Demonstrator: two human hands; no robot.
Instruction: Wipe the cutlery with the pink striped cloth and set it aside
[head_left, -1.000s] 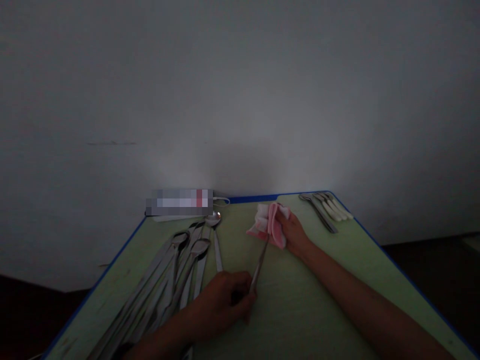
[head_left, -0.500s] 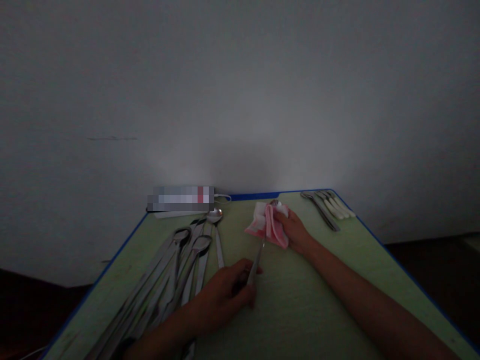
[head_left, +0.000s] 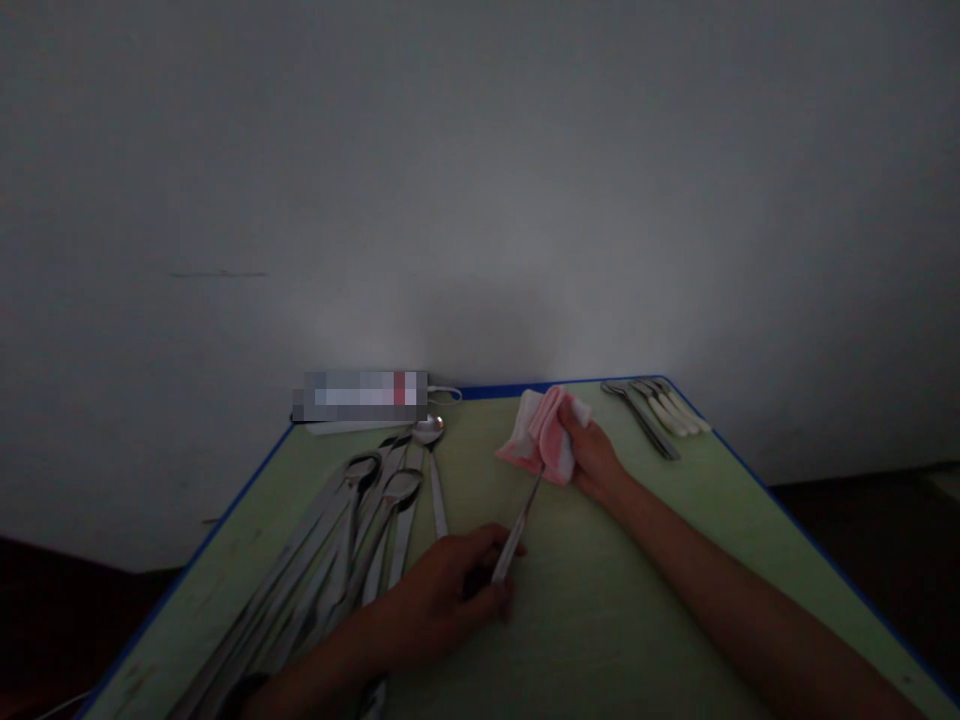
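Observation:
My left hand (head_left: 469, 590) is closed on the handle of a metal spoon (head_left: 517, 535), which slants up and away to the right. Its far end is hidden inside a folded pink-and-white cloth (head_left: 553, 437). My right hand (head_left: 596, 455) grips that cloth, thumb on top, wrapped about the spoon's head. Left of my left hand, and partly under that forearm, lies a spread of long metal spoons (head_left: 401, 487) and other long-handled utensils. One spoon (head_left: 430, 430) there points its bowl toward the wall.
At the table's (head_left: 600, 620) far right corner lie metal utensils (head_left: 645, 425) beside several white-handled ones (head_left: 671, 408). A blurred-out box-like item (head_left: 364, 397) with a white cable (head_left: 448, 393) stands at the back left. A grey wall (head_left: 480, 200) rises behind the blue-edged table.
The cloth and my right hand have shifted slightly up and away along the spoon. The shiny rounded end that showed beyond the cloth is now covered. My left hand has barely moved.

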